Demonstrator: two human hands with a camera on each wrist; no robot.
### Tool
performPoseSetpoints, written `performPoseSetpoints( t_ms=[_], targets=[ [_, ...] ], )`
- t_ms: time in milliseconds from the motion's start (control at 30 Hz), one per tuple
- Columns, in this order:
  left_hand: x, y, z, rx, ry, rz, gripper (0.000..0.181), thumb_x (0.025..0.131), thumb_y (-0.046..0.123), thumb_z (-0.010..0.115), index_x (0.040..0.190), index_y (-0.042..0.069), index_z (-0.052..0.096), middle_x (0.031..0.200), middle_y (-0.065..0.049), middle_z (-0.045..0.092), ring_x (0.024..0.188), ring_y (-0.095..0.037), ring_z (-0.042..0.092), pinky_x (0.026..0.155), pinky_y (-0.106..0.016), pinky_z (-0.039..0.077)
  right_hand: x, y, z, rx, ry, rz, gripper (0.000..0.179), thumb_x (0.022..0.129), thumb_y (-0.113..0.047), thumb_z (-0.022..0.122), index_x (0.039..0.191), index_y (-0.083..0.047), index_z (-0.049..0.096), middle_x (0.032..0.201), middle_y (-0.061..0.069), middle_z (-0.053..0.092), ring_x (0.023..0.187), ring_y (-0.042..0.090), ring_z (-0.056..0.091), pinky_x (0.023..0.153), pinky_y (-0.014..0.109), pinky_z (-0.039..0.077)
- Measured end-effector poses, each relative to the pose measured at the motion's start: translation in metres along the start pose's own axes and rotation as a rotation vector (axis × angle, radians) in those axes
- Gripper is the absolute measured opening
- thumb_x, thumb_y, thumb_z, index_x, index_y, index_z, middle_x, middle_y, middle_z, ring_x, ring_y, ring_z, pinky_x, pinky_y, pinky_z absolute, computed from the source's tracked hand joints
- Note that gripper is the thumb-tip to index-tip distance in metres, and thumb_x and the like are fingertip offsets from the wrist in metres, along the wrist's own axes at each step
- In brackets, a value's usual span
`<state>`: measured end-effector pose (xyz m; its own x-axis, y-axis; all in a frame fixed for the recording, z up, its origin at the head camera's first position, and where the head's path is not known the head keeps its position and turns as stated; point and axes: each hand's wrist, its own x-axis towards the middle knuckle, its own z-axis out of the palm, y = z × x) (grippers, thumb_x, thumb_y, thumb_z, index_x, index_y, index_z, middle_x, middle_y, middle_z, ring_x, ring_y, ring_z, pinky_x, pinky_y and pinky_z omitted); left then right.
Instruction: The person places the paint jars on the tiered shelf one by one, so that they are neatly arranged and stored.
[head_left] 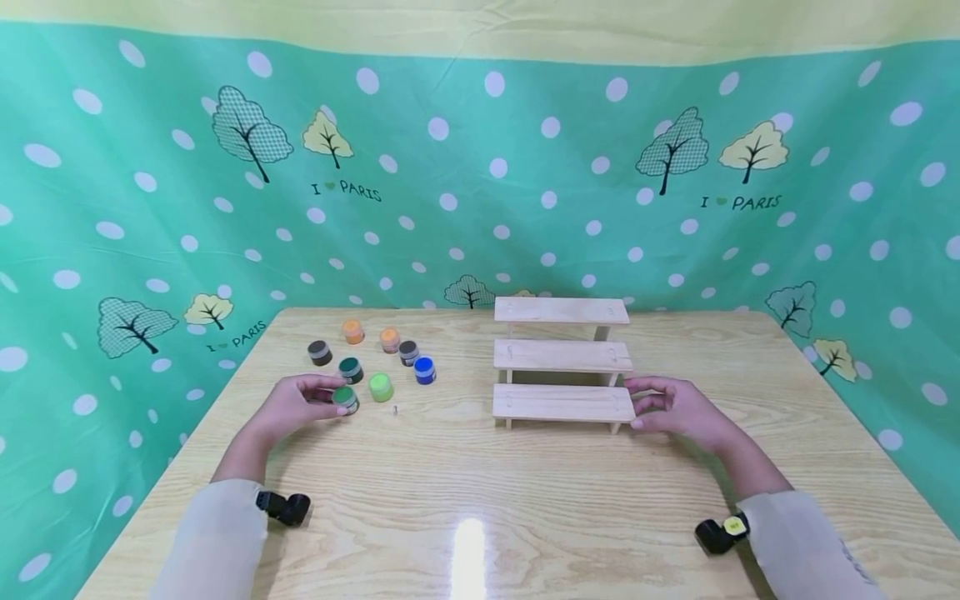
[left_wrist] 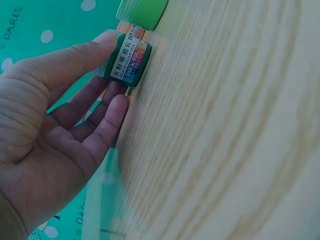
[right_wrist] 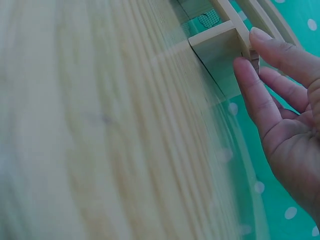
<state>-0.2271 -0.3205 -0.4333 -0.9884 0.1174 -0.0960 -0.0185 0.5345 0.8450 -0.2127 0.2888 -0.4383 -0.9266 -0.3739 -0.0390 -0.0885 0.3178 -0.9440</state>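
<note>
Head view: I see the left hand (head_left: 303, 402) pinching a green-lidded gouache jar (head_left: 346, 398) between thumb and fingers, just beside a light green jar (head_left: 381, 387) on the left of the desk (head_left: 405, 492); I cannot tell whether it is lifted. The right hand's (head_left: 678, 410) fingers grip a three-tier wooden stand (head_left: 562, 354) at its lowest tier's right end.

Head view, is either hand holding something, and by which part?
Left hand pinches a green gouache jar by its sides; right hand grips the wooden tiered stand at its lowest shelf's right end.
</note>
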Motion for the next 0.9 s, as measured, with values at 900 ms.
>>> performPoseSetpoints(
  t_ms=[900],
  targets=[
    [-0.003,0.036,0.004,-0.015,0.013,0.054,0.058,0.074,0.035,0.086,0.123,0.009,0.067,0.124,-0.011,0.062,0.117,-0.025,0.055,0.092,-0.025,0.048,0.0,-0.003,0.001,0.06,0.001,0.044,0.066,0.08,-0.004,0.079,0.136,0.011,0.046,0.109,0.02,0.063,0.091,0.018,0.065,0.076,0.026,0.058]
  ],
)
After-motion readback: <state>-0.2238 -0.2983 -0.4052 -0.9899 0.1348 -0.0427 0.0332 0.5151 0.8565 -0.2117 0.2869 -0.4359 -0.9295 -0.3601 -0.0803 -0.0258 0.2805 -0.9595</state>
